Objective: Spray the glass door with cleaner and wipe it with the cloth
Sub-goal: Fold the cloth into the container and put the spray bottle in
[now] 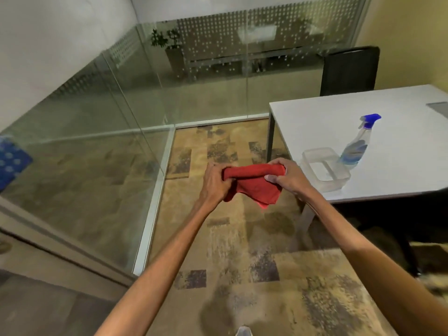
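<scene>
Carpeted office; glass door (80, 146) at 9 o'clock. Left hand (215, 183) and right hand (288, 175) pinch red cloth (254, 183) at centre: looks soft, light, best bunched. Spray bottle (356, 146) at 2 o'clock on table (315, 117); grab its neck.

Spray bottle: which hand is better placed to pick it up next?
Probably right: the right hand is nearer the bottle on the table at that side; the left hand can keep the cloth both grip.
</scene>
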Action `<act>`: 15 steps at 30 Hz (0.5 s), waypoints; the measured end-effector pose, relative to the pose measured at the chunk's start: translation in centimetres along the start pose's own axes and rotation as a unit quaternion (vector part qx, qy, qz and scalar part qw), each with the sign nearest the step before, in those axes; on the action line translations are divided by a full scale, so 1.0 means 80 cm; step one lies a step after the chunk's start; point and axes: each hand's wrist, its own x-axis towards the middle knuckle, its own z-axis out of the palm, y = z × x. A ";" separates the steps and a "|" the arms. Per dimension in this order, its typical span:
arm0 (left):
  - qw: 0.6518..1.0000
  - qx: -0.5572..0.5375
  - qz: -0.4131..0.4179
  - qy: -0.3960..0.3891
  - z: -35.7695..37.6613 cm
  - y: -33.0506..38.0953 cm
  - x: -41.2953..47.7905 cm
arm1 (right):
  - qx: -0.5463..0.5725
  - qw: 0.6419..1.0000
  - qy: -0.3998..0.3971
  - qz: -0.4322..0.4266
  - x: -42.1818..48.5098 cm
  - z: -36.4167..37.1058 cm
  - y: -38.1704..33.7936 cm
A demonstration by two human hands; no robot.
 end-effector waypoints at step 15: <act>0.967 -0.236 -0.054 -0.080 0.070 0.022 0.107 | 0.085 0.989 0.096 0.078 0.026 -0.081 0.043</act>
